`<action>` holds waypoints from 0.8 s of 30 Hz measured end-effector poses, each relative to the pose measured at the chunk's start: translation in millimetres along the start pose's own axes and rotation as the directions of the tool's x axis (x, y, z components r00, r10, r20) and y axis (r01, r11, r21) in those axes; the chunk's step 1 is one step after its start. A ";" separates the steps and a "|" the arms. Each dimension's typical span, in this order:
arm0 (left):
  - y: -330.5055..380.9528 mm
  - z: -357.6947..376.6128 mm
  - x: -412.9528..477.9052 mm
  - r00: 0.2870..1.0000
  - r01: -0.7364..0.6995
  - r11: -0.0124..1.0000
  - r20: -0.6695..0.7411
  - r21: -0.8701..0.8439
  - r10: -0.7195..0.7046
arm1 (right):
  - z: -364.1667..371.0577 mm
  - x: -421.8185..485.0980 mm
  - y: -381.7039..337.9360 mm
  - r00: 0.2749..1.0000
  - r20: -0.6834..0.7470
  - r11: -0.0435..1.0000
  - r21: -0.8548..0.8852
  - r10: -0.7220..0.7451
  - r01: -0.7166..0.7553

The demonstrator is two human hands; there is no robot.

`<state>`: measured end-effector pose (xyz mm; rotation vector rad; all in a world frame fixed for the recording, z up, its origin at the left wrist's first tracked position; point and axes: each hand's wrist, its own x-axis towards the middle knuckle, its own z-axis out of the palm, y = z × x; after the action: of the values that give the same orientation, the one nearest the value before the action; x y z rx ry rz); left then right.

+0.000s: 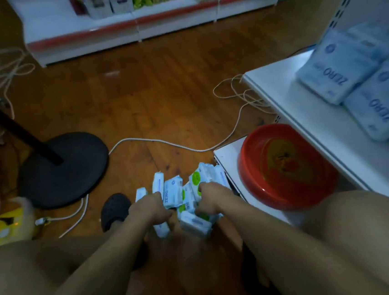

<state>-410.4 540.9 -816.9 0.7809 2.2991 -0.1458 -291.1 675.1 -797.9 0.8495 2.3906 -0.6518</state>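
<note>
left hand (155,205): lower centre, fingers curled down, gripping the left side of the pile of packs (184,196)
right hand (209,199): just right of it, fingers curled over the green-and-white packs, fingertips hidden
pile: on the floor (159,91) between the knees, touching the corner of the lower shelf (227,153), packs tilted every way
step: likely gathering packs for shelving
how: squeeze both hands inward, lift as one block, watch loose bottom packs slipping, take fewer if they sag
near right: red bowl (285,167) on lower shelf, crowds it
right edge: blue packs (348,77) on upper shelf (278,87)
left: fan base (65,169), white cable (164,144) on floor
</note>
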 end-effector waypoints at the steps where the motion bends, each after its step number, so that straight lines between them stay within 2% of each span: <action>1: -7.1 9.6 6.6 0.999 0.026 0.999 0.028 -0.035 -0.025 | 17.2 6.3 -0.1 1.000 0.000 0.999 0.038 0.017 -0.017; 4: -20.7 37.0 25.0 0.995 0.085 0.982 0.063 -0.169 -0.075 | 69.8 21.1 6.6 0.996 -0.013 0.989 0.116 0.091 -0.089; 7: -32.9 69.4 48.3 0.975 0.217 0.920 0.027 -0.328 -0.220 | 111.8 33.9 23.0 0.983 -0.047 0.984 0.014 0.178 -0.178; 10: -42.5 104.2 75.1 0.934 0.328 0.793 0.047 -0.513 -0.355 | 138.8 51.5 30.7 0.976 -0.029 0.976 -0.033 0.215 -0.215; 13: -40.5 129.8 96.7 0.897 0.373 0.626 0.095 -0.685 -0.432 | 156.2 76.3 27.9 0.982 -0.008 0.981 -0.049 0.186 -0.186; 16: -33.3 152.1 109.4 0.875 0.391 0.518 0.133 -0.761 -0.465 | 168.7 93.7 27.9 0.983 0.007 0.982 -0.043 0.182 -0.182; 20: -31.4 163.2 113.8 0.852 0.470 0.501 0.224 -0.727 -0.474 | 179.4 97.5 31.3 0.974 0.064 0.975 0.010 0.219 -0.220; 24: -43.1 156.4 101.3 0.859 0.494 0.567 0.270 -0.660 -0.434 | 168.1 87.6 32.0 0.948 0.116 0.938 0.150 0.297 -0.313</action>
<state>-402.6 507.7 -1005.1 -0.2531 2.1607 0.4673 -277.0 636.2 -985.7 1.2059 2.0826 -0.7528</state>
